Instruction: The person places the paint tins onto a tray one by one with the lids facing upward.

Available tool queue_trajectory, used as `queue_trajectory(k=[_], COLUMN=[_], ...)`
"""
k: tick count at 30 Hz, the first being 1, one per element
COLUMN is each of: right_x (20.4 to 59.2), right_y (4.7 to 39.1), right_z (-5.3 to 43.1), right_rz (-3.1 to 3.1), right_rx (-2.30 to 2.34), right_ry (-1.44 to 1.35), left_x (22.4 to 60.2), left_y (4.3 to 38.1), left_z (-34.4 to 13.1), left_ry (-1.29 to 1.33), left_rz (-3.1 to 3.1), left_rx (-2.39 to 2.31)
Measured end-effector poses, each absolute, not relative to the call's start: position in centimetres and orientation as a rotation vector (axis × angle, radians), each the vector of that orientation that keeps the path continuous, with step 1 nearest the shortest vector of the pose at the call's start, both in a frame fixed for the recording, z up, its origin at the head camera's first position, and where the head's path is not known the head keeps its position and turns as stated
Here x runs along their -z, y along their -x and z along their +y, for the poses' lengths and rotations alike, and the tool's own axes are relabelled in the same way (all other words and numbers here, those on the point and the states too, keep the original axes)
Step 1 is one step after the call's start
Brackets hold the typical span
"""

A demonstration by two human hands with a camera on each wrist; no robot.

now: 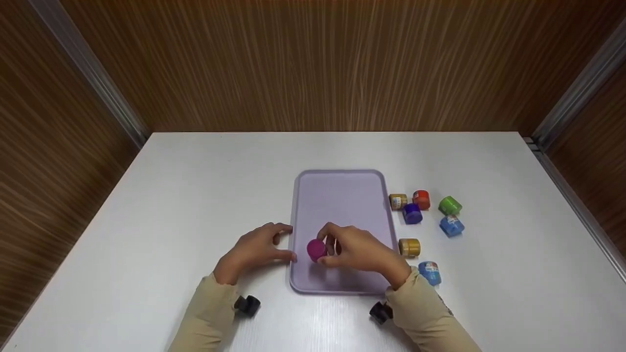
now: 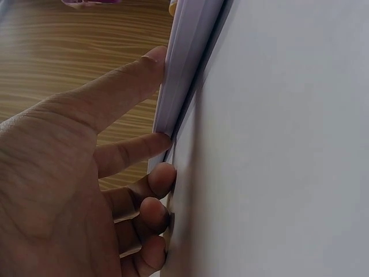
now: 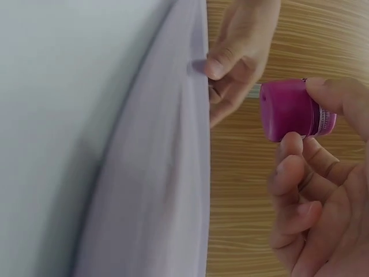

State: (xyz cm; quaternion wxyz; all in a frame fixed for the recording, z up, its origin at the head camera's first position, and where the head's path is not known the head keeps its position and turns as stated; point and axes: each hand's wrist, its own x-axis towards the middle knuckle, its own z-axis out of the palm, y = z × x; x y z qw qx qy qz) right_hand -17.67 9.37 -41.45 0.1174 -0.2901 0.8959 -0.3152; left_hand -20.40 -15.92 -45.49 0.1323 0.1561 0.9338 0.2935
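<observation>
Thumb and fingers of my right hand [image 1: 359, 248] pinch a small magenta paint jar [image 1: 316, 250] over the near left part of a lilac tray [image 1: 340, 195]. In the right wrist view the jar [image 3: 287, 109] is tilted on its side, held apart from the tray's surface. My left hand [image 1: 254, 247] is at the tray's left edge. In the left wrist view, its thumb and index fingertip touch the rim [image 2: 179, 69], while the other fingers bend loosely beside it.
Right of the tray are several small jars: two yellow [image 1: 409, 247], a red one [image 1: 421, 199], a purple one [image 1: 412, 213], a green one [image 1: 449, 205] and two blue [image 1: 430, 273]. Wood-grain panels [image 1: 332, 63] enclose the white table [image 1: 220, 181] at the back and sides.
</observation>
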Motion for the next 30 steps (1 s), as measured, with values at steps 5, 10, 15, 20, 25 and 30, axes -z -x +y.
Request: queue_trajectory(k=[5,10,15,20,25,30], right_x=[42.0,42.6,42.9,43.1,43.1,43.2], right_y=[17.8,17.8,17.9,18.0,18.0,18.1], right_z=[8.8,8.3,8.0,7.7,7.5,7.4], right_rz=[2.584,2.568,2.545,2.543,2.531,2.533], right_rx=[0.921,0.899,0.898,0.858,0.828,0.801], right_ry=[0.852,0.87,0.861,0.851,0.816,0.786], left_x=[45.4,45.5,45.6,45.7,45.7,45.6], left_y=[20.4,20.5,20.6,20.6,20.6,20.5], left_z=[-15.9,-16.0,-16.0,-16.0,-16.0,-16.0], left_ry=[-0.461,-0.473,-0.471,-0.48,-0.486,-0.486], left_rz=[2.695,2.689,2.693,2.698,2.697,2.689], left_rx=[-0.873,-0.876,-0.863,-0.86,-0.866,-0.884])
